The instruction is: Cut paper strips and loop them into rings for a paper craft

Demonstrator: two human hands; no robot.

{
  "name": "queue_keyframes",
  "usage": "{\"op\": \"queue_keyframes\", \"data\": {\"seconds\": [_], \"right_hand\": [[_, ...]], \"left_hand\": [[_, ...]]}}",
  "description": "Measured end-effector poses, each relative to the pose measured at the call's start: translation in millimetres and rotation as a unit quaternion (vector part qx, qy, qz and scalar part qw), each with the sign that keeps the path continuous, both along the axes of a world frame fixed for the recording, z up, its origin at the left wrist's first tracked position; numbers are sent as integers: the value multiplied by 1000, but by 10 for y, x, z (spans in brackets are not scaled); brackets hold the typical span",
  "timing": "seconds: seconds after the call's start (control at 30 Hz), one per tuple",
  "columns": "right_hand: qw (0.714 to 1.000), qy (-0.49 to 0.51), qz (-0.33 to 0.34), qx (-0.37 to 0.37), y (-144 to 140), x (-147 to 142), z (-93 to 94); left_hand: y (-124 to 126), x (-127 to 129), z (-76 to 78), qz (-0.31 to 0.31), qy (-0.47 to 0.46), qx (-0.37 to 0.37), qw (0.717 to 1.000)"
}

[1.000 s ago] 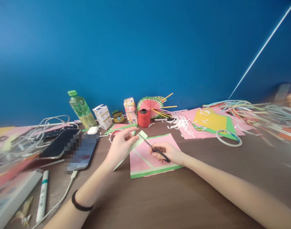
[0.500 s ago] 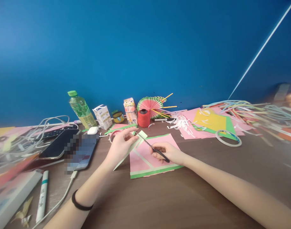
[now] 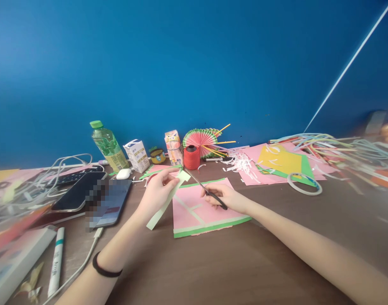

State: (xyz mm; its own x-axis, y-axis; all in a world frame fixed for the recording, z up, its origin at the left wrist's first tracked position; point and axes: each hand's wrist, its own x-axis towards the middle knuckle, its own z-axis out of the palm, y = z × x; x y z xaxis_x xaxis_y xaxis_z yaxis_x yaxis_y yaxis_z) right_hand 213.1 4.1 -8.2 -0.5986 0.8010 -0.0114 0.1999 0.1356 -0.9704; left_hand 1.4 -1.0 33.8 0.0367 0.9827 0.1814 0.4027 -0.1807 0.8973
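Lying diagonal, pale green paper strip [image 3: 167, 200] pinched by left hand [image 3: 157, 191], upper end toward far counter edge; scissors [image 3: 206, 192] gripped by right hand [image 3: 227, 198], blades aimed at that end.

- Paper-craft desk: brown wood-grain tabletop [image 3: 213, 262] against a plain blue wall [image 3: 194, 63].
- Far right: loose pink, yellow and green paper sheets [image 3: 278, 163], white clippings.
- Far middle: pleated pink paper fan [image 3: 200, 139], red thread spool [image 3: 192, 157].
- Left: dark smartphones [image 3: 78, 191], tangled white cables [image 3: 63, 167].
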Motion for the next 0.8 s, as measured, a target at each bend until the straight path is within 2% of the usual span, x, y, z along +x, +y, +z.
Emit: {"op": "queue_keyframes", "data": {"seconds": [0.1, 0.17, 0.3, 0.47, 0.6, 0.7, 0.8], "right_hand": [[994, -52, -67, 66, 109, 86, 5], [979, -99, -126, 123, 219, 186, -24], [917, -260, -215, 211, 436, 477, -73], [829, -459, -221, 230, 554, 796, -25], [793, -515, -229, 231, 569, 874, -13], [768, -542, -239, 244, 551, 871, -22], [741, -563, -262, 256, 510, 839, -11]], "left_hand": [[38, -83, -1, 22, 26, -1, 999], [69, -145, -19, 30, 49, 10, 998], [141, -289, -76, 27, 45, 30, 998], [246, -467, -171, 56, 54, 20, 997], [280, -512, -211, 74, 122, 45, 989], [263, -504, -199, 97, 254, 117, 955], [239, -505, -200, 80, 409, 212, 884]]}}
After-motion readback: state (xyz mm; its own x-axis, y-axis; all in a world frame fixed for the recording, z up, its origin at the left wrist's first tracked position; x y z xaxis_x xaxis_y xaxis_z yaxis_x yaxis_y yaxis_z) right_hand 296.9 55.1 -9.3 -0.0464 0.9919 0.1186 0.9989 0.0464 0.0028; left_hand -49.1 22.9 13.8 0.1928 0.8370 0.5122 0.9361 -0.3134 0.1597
